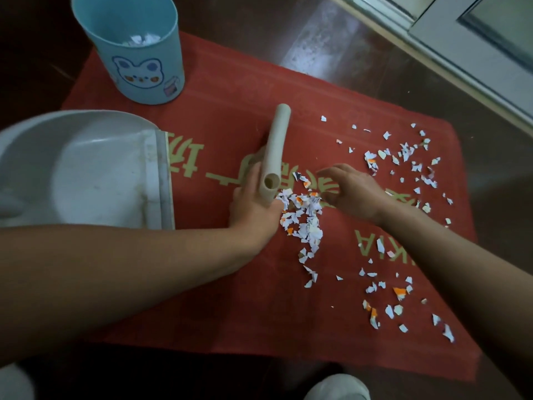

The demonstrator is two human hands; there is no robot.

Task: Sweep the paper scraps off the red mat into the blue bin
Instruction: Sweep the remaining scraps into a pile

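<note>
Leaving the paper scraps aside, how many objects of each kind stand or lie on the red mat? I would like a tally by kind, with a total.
Light blue plastic bin with a bear sticker: 1
White plastic dustpan: 1
Beige plastic tube: 1
Total: 3

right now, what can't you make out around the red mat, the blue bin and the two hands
Head view:
- left hand: fingers hidden behind the beige plastic tube, grip unclear.
- right hand: fingertips curl under; pinching torn paper scraps or not, unclear.
- white plastic dustpan: cut off by the left edge.
- blue plastic bin: wall hides most contents.
</note>
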